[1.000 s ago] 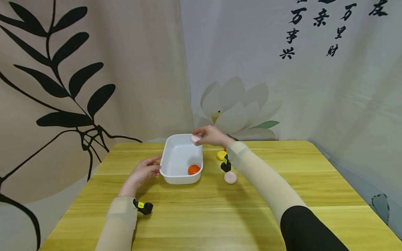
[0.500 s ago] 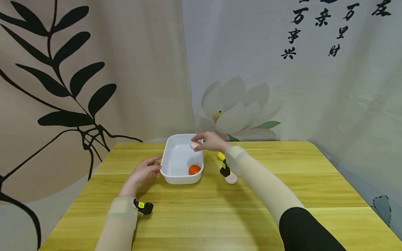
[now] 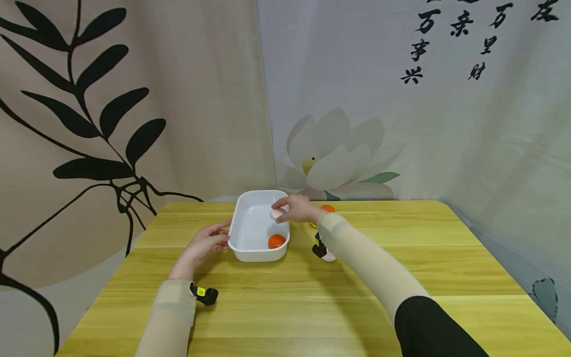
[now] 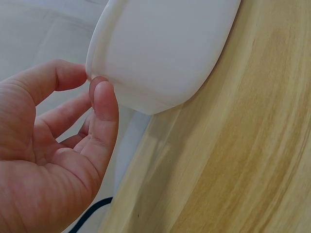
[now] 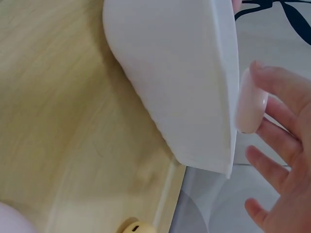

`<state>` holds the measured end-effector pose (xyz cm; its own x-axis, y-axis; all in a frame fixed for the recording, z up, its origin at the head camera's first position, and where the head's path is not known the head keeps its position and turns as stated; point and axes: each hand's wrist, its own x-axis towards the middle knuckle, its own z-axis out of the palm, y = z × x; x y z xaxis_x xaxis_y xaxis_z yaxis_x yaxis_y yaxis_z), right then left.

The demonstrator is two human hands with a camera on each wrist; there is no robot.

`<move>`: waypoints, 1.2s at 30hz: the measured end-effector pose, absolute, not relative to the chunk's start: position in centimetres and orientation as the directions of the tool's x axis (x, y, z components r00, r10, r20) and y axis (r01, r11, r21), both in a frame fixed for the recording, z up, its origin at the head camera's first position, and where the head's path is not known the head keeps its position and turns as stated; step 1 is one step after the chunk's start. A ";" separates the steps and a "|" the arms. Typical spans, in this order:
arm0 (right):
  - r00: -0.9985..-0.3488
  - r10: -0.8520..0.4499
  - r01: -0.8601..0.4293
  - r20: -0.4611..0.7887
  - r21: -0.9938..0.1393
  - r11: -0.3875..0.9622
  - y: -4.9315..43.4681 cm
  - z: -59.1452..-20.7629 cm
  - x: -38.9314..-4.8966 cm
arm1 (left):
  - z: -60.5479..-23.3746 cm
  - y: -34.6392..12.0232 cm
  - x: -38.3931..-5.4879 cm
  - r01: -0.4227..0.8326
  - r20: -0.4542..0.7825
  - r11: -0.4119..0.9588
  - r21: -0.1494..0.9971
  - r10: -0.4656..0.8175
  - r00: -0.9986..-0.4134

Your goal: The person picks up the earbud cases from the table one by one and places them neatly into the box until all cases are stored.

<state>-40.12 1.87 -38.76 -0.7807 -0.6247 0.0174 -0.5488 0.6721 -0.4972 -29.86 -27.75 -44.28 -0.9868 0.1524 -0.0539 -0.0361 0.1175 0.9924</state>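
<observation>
A white rectangular tub [image 3: 250, 223] sits on the wooden table. My left hand [image 3: 208, 244] holds its left rim; in the left wrist view, the thumb [image 4: 104, 104] and index finger meet at that edge. Over the tub's far right part, my right hand [image 3: 296, 208] pinches a pale pink round disc [image 3: 276, 213]. The right wrist view shows this disc [image 5: 251, 104] edge-on between thumb and fingers, right at the rim, with the lower fingers spread. A glossy orange disc [image 3: 276, 241] lies in the tub's near right corner.
Right of the tub, another orange disc [image 3: 328, 208] lies near the table's back edge. A yellow disc [image 5: 139, 228] and a second pink disc [image 5: 14, 221] lie nearby, partly hidden by the right wrist in the head view. A printed curtain [image 3: 214, 99] hangs behind the table.
My right hand has moved down and slightly nearer with the pink disc, from the tub's far right rim to over its inside. The left hand and tub have stayed put.
</observation>
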 end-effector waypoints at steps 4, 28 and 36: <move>-0.784 -0.621 -0.547 0.009 -0.483 0.684 1.8 -39.0 -39.8 | -44.3 -27.8 -29.8 -0.036 -0.054 0.119 0.992 0.153 -0.987; -0.789 -0.614 -0.551 -0.021 -0.420 0.721 1.4 -40.3 -39.6 | -44.4 -27.6 -29.7 -0.039 -0.058 0.126 0.991 0.150 -0.987; -0.790 -0.612 -0.537 -0.029 -0.450 0.714 1.8 -40.3 -39.6 | -44.4 -27.6 -29.7 -0.048 -0.066 0.126 0.991 0.143 -0.987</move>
